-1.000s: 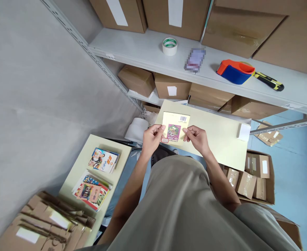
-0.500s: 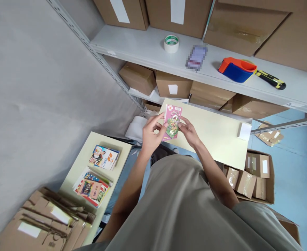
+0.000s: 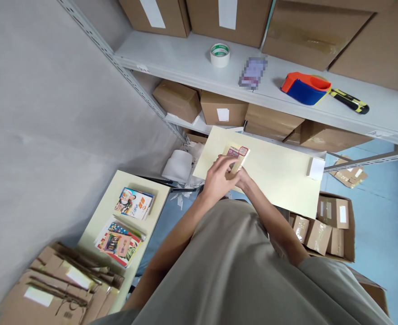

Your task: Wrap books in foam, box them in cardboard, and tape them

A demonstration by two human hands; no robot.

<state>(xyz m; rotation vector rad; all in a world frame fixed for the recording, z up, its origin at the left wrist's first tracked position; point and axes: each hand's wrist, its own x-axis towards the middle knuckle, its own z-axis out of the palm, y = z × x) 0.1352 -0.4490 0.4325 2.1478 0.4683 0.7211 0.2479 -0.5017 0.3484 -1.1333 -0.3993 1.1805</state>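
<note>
Pale yellow and pink, a small booklet (image 3: 237, 155) is being held flat just over the cream tabletop (image 3: 280, 178), close to its near left part. The left hand (image 3: 219, 178) is lying across the booklet from above, its fingers (image 3: 226, 160) stretched out and only slightly spread, pressing on the cover. The right hand (image 3: 242, 177) is mostly hiding beneath the left one and the booklet; its fingers are curling onto the booklet's near edge, though how tightly they are closing cannot be told from this angle.

Brown cardboard is showing all around. An open carton (image 3: 349, 225) is sitting on the blue floor to the right of the tabletop, holding several small taped boxes (image 3: 317, 237) packed side by side. Closed cartons (image 3: 177, 99) are filling the lower shelf behind the tabletop, and larger ones are standing on the grey shelf (image 3: 185, 61) above. On that shelf a roll of tape (image 3: 219, 54), a red and blue tape dispenser (image 3: 305, 88) and a yellow utility knife (image 3: 349, 100) are lying apart. To the left, colourful books (image 3: 134, 204) are resting on a second low table (image 3: 109, 210), with flattened cardboard (image 3: 67, 284) piling beside it.
</note>
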